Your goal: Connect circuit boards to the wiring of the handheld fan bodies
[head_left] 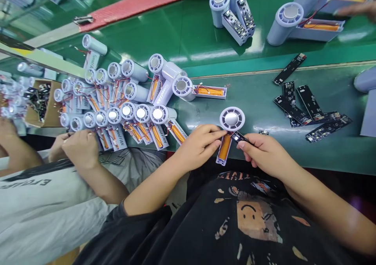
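A lavender fan unit [232, 118] with a round head lies at the table's front edge, its open handle showing an orange battery [225, 147]. My left hand [201, 145] is at the left of the handle, fingers closed near the joint between head and handle; what the fingertips pinch is too small to name. My right hand [262, 152] pinches a narrow black circuit board [241, 138], its far end close to the fan's neck. Right of my hands, several black circuit boards [310, 102] are piled loosely on the green table [205, 116].
Many fan units [128, 111] crowd the left, one with its open handle [210, 91] pointing right. More stand on the green belt [164, 33]. A co-worker's hands [80, 149] are at left; another person's hand [355, 0] is at upper right. A box [54, 100] holds dark parts.
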